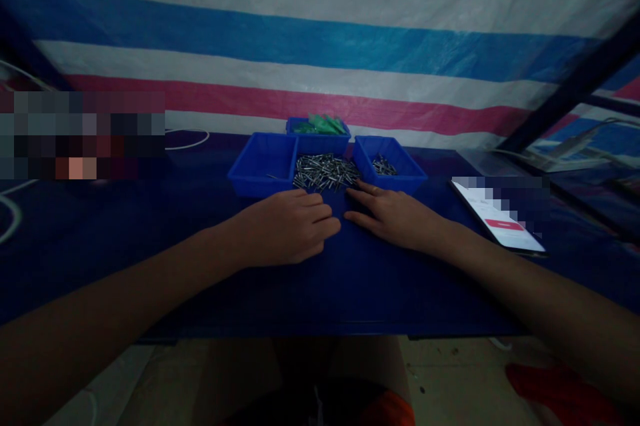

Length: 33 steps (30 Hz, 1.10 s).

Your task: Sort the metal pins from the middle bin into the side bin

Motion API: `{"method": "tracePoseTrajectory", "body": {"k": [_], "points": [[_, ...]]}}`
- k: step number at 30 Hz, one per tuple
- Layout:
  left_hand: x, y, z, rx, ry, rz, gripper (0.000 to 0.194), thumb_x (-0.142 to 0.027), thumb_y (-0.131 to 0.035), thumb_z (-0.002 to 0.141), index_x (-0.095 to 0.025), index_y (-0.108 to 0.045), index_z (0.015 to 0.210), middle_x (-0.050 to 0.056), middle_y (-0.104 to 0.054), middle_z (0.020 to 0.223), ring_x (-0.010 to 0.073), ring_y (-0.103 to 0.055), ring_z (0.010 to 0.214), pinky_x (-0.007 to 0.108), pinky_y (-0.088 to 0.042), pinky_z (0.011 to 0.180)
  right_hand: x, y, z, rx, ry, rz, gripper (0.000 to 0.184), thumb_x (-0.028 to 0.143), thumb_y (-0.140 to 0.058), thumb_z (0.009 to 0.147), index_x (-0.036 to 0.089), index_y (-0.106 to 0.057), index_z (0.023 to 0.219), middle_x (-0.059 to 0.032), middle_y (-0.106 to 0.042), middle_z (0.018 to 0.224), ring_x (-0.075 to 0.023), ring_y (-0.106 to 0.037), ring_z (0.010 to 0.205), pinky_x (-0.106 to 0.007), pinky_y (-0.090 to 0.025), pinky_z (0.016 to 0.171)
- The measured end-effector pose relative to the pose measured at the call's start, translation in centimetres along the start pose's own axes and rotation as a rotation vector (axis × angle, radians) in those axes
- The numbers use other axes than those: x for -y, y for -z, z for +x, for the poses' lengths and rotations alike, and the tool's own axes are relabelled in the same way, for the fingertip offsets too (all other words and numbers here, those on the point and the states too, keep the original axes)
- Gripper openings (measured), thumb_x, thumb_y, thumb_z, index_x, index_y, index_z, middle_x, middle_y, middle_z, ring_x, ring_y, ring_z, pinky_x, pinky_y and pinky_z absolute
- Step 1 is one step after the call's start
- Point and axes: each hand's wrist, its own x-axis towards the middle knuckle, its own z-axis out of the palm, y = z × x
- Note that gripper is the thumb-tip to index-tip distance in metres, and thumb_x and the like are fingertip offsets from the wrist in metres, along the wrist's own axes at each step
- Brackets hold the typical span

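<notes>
A heap of thin silvery metal pins, perhaps rivets or nails, lies on the dark blue table. My left hand rests in front of the heap with its fingers curled in; whatever they might hold is hidden. To the right, my right hand lies with its fingers stretched and apart, the fingertips at the heap's right front edge. A blue bin left of the heap has a pin or so in it. Another blue bin, on the right, contains a small pile of the same pins.
Behind the heap stands a third blue bin with green plastic bags in it. A lit phone lies at the right. White cable runs at the back left. A striped tarp hangs behind the table.
</notes>
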Motion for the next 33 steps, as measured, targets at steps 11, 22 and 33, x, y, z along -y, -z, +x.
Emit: {"method": "tracePoseTrajectory", "body": {"k": [11,22,33], "points": [[0.07,-0.15,0.01,0.065,0.039,-0.103,0.011,-0.018,-0.046,0.083,-0.017,-0.056,0.081,0.002,-0.06,0.078,0.0144,-0.053,0.074,0.027,-0.039,0.069,0.74,0.42,-0.42,-0.038,0.015,-0.026,0.05,0.047,-0.031,0.091,0.018,-0.048,0.128,-0.0131,-0.044,0.137,-0.0301,-0.059,0.103,-0.045,-0.051,0.081],[0.12,-0.23,-0.14,0.094,0.043,-0.129,0.006,-0.017,-0.048,0.081,-0.017,-0.054,0.081,0.001,-0.06,0.079,0.0144,-0.052,0.075,0.027,-0.038,0.068,0.81,0.41,-0.48,-0.008,-0.032,-0.026,0.051,0.051,-0.03,0.091,0.018,-0.051,0.124,-0.0139,-0.054,0.126,-0.029,-0.062,0.099,-0.044,-0.051,0.08],[0.18,-0.27,-0.06,0.101,0.04,-0.129,0.007,-0.017,-0.047,0.082,-0.018,-0.054,0.08,0.001,-0.06,0.079,0.0141,-0.052,0.074,0.027,-0.038,0.068,0.18,0.09,-0.17,-0.014,0.001,0.0,0.059,0.052,-0.029,0.09,0.014,-0.041,0.134,-0.0159,-0.042,0.138,-0.0307,-0.054,0.112,-0.045,-0.047,0.089]]}}
